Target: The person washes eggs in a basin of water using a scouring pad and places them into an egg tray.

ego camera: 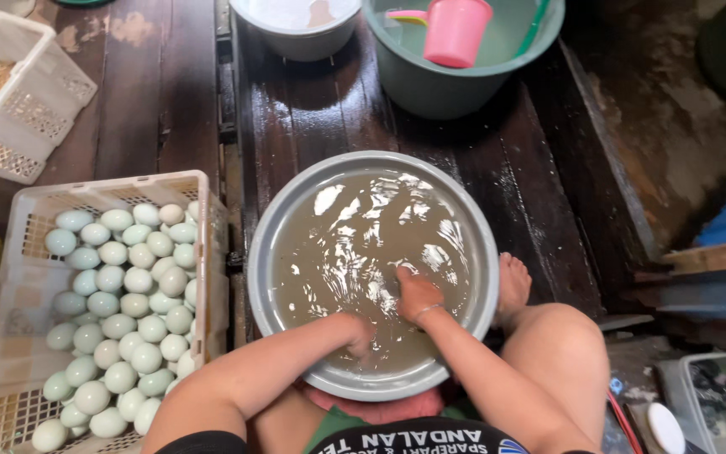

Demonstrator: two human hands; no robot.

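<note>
Floorboards (170,92) of dark wet wood fill most of the view, and at six o'clock a wide grey basin (272,227) of murky brown water sits between the person's knees. At nine o'clock a pale slatted crate (27,202) holds heaped pale green eggs (119,303). At twelve o'clock stands a green tub (430,88) with a pink cup (455,32) in it. Both hands are plunged in the basin: the right hand (418,294) lies partly above the surface, the left hand (359,335) deeper, perhaps curled around something, though the cloudy water hides the fingers and I cannot tell their grip.
</note>
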